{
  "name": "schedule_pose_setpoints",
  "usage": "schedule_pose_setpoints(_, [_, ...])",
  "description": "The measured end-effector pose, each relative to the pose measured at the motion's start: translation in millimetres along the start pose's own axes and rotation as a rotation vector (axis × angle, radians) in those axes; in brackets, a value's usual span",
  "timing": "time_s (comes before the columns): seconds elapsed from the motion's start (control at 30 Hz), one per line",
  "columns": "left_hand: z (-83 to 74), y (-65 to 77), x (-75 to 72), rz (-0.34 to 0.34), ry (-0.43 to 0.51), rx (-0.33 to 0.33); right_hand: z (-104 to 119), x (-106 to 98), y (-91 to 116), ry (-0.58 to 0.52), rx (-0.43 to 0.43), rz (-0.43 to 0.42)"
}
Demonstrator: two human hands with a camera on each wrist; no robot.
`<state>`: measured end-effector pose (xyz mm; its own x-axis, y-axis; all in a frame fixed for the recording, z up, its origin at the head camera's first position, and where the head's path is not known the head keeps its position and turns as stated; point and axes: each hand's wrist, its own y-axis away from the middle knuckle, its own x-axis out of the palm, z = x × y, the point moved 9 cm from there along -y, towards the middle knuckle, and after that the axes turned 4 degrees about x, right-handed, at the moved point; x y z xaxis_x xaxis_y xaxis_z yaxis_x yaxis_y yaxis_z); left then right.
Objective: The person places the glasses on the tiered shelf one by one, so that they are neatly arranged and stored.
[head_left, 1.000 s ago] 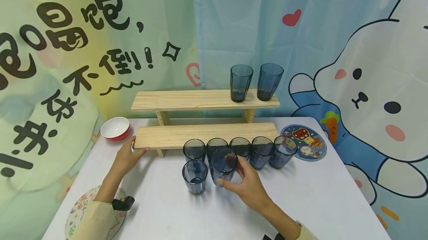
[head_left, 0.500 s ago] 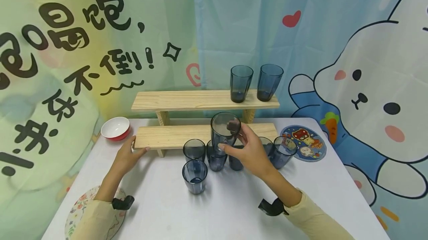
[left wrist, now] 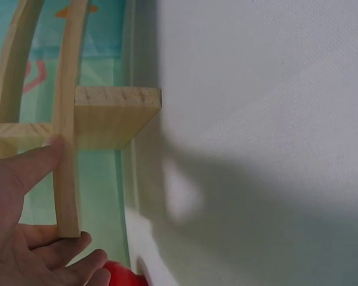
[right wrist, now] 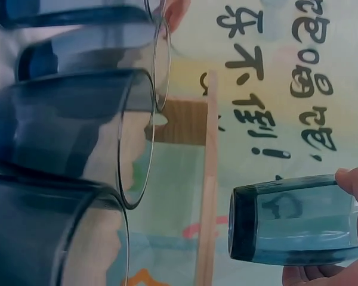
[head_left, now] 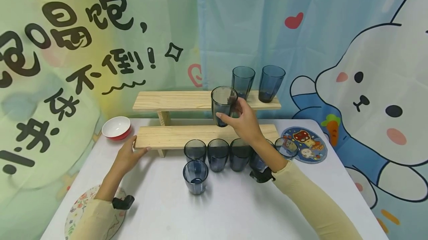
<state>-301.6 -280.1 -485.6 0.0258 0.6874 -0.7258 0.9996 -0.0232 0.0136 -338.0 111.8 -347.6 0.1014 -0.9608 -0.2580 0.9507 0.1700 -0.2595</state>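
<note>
My right hand (head_left: 246, 123) holds a blue-tinted drinking glass (head_left: 220, 102) upright, thumb on one side and fingers on the other. In the head view the glass overlaps the front edge of the upper board (head_left: 174, 100) of a two-step wooden stand. The right wrist view shows this tumbler (right wrist: 292, 220) above the lower board's edge. My left hand (head_left: 126, 156) grips the left end of the lower board (head_left: 170, 136), its thumb (left wrist: 42, 161) on the wood. Two glasses (head_left: 271, 84) stand on the upper board's right part. Several more glasses (head_left: 218, 156) stand in front of the stand.
One glass (head_left: 195, 178) stands nearer than the row. My right forearm partly covers the row's right end. A red-and-white bowl (head_left: 117, 127) is at the back left, a round patterned mat (head_left: 309, 147) at the right. A floral plate (head_left: 80, 214) lies under my left forearm.
My right hand has lifted the glass from the front of the row, up past the lower board to the upper board's height. The left hand has stayed on the stand.
</note>
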Motion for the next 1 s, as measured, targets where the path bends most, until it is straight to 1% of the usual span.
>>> schedule_pose_setpoints(0.13, [-0.9, 0.7, 0.1, -0.001, 0.008, 0.006, -5, 1, -13, 0.041, 0.04, -0.038])
schedule_pose_setpoints(0.23, [-0.7, 1.1, -0.1, -0.001, 0.008, 0.007, -6, 3, -22, 0.062, 0.051, -0.063])
schedule_pose_setpoints(0.33, [-0.2, 0.7, -0.4, -0.001, 0.002, 0.005, -6, 5, -33, 0.046, 0.041, -0.074])
schedule_pose_setpoints(0.57, [1.8, -0.3, 0.6, 0.005, -0.003, -0.012, -5, 11, -55, 0.058, 0.031, -0.107])
schedule_pose_setpoints(0.83, [1.9, -1.3, 0.5, -0.004, -0.006, -0.009, -3, 17, -72, 0.067, -0.007, -0.14])
schedule_pose_setpoints(1.0, [3.3, -2.4, 1.3, 0.002, -0.016, -0.017, -4, 21, -80, 0.076, -0.012, -0.155])
